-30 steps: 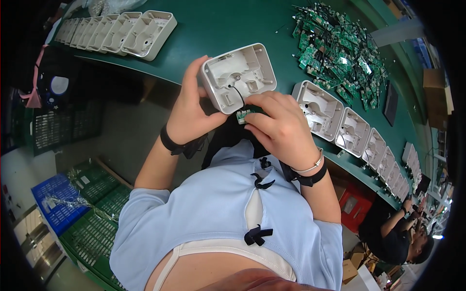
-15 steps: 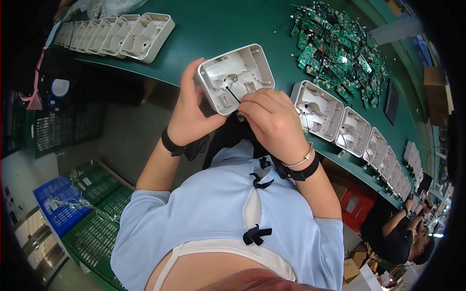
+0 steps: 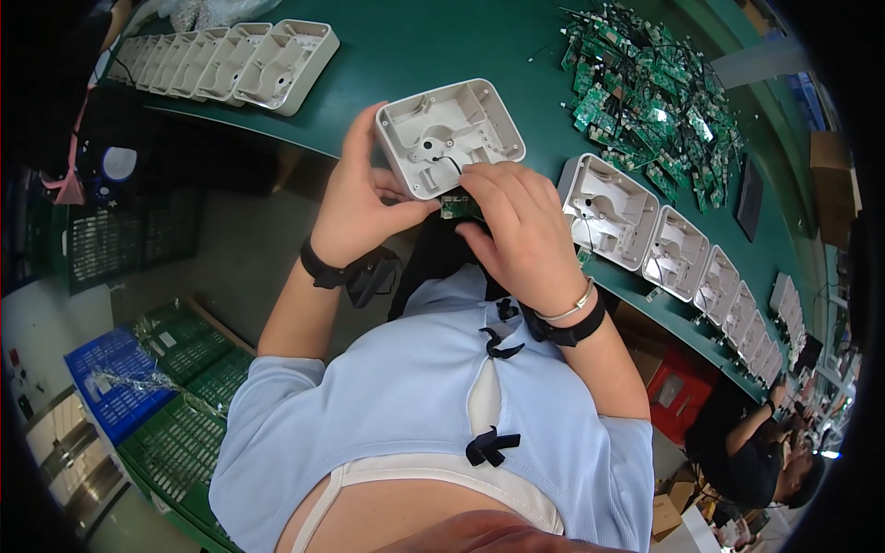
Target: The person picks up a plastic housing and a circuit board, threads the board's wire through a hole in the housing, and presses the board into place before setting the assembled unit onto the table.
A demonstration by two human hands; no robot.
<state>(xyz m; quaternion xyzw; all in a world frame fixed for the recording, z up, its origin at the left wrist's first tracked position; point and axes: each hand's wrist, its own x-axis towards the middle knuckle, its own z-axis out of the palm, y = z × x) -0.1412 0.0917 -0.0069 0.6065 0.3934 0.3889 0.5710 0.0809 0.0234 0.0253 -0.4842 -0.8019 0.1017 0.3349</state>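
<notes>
My left hand is closed round the left side of a white plastic housing, tilted so that its open inside faces me. A thin black cable comes out of a small hole in its floor and bends toward the near rim. My right hand has its fingers curled over that rim on the cable, with the thumb lower down. Just outside the rim, between both hands, hangs a small green circuit board, partly hidden by the right fingers.
White housings with cables stand in a row along the table's right edge; another row is at the far left. Loose circuit boards are heaped at the far right. Crates sit lower left. A person in black works at lower right.
The cable, straight between hole and fingers before, now curves in a short loop. More of the green board shows below the rim. The housing has tilted slightly, and my right thumb has moved away from the fingers.
</notes>
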